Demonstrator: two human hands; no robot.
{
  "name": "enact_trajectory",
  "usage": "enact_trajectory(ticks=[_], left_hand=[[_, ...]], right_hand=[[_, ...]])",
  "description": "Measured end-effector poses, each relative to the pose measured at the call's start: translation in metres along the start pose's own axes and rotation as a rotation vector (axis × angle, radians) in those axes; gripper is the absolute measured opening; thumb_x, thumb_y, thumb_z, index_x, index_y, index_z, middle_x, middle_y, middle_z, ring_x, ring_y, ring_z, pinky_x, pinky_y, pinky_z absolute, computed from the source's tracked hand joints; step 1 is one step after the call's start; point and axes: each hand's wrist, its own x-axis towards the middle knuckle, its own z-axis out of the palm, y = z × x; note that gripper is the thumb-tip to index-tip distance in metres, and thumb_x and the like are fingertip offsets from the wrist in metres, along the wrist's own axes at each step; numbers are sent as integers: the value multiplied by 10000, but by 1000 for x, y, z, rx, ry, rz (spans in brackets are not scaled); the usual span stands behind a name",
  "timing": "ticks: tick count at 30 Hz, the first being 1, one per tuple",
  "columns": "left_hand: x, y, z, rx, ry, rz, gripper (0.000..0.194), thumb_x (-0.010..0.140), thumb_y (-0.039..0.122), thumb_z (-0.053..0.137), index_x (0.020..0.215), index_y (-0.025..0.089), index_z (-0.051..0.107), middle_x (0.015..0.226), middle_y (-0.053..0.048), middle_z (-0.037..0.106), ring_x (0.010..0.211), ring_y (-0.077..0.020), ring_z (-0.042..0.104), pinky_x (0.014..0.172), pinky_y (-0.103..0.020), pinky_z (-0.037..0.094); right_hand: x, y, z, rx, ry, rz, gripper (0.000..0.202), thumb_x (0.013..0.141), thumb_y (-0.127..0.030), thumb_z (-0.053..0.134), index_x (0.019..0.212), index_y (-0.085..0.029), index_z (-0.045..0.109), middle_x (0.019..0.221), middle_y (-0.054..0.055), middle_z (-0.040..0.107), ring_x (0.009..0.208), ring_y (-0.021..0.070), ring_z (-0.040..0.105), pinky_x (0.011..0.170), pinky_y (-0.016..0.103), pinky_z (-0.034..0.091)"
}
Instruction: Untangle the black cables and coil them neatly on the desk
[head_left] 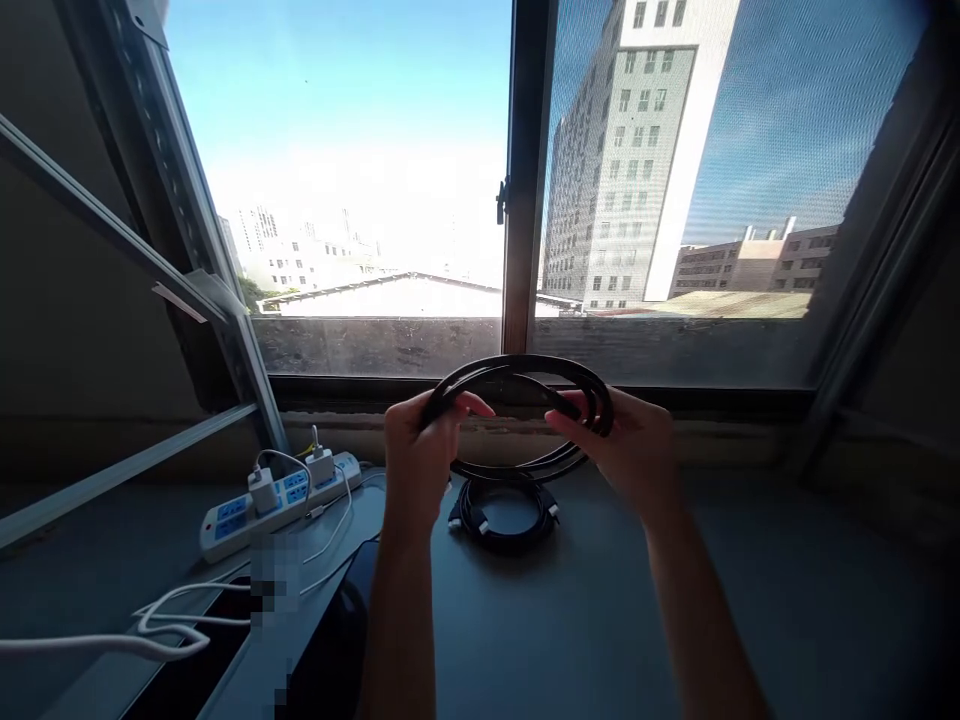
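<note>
A coiled black cable is held up in several loops between my two hands, above the grey table. My left hand is closed round the left side of the coil, its thumb pointing inward. On the right side, my right hand grips the loops, with a cable end near its thumb and fingertips. Below and behind the held loops, a second coiled black cable lies on the table, its dark connectors with pale tips showing at the sides.
A white power strip with two white chargers stands at the left. White cables trail across dark flat devices at the lower left. A metal frame rises at the left, and a window spans the back.
</note>
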Motion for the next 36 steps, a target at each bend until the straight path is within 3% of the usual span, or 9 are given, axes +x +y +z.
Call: enact_trajectory(ticks=[4,9,16,21,24,27,30,36], left_hand=[[6,-4,-4,-118,-48,-122,157,638,188,583,504,164,661,371,77,163,319,-21,147,360,-187,81],[7,-9,0,-175,-81,-165,134,624,144,572,512,145,645,378,85,158,317,-12,157,363,-173,87],[11,-20,5,-200,-84,-211,112,591,139,551,511,133,629,363,91,161,311,-7,154,359,-166,82],[18,-37,12,-244,-109,-292,81,565,148,549,520,136,615,365,98,155,314,-8,155,351,-157,96],[22,-49,17,-252,-83,-342,70,553,144,543,524,137,606,364,99,164,312,-10,160,346,-156,100],[24,-61,21,-240,-36,-353,82,566,156,529,527,136,598,361,97,169,315,-11,151,342,-157,97],[25,-70,23,-250,-33,-368,78,572,153,524,550,139,597,378,98,174,326,-11,149,346,-157,97],[24,-71,25,-195,-79,-418,87,612,155,520,570,137,594,381,98,176,320,-14,154,342,-166,104]], right_hand=[[-3,-8,-3,213,-130,76,277,580,-354,809,711,-166,654,569,-15,598,486,121,572,445,226,477],[-8,-19,-4,517,-266,76,285,765,-463,658,792,-184,609,564,-18,610,446,120,585,408,213,479],[-8,-18,-5,598,-293,247,431,792,-589,553,754,-163,612,606,15,615,444,129,573,394,229,467],[-7,-17,-7,506,-328,198,410,770,-566,593,730,-159,618,624,21,607,504,138,600,433,221,479],[-7,-16,-9,301,-284,201,336,729,-484,677,792,-156,644,674,24,620,572,144,624,476,218,512],[-6,-13,-8,79,-166,153,470,658,-410,754,1048,-176,638,839,48,653,672,160,643,515,232,543],[-5,-7,-4,-68,-83,7,695,655,-328,758,1294,-261,492,1014,48,621,818,173,640,535,222,555],[2,15,1,-344,31,-325,279,846,-213,550,1111,-254,627,1074,47,572,857,133,604,583,203,539]])
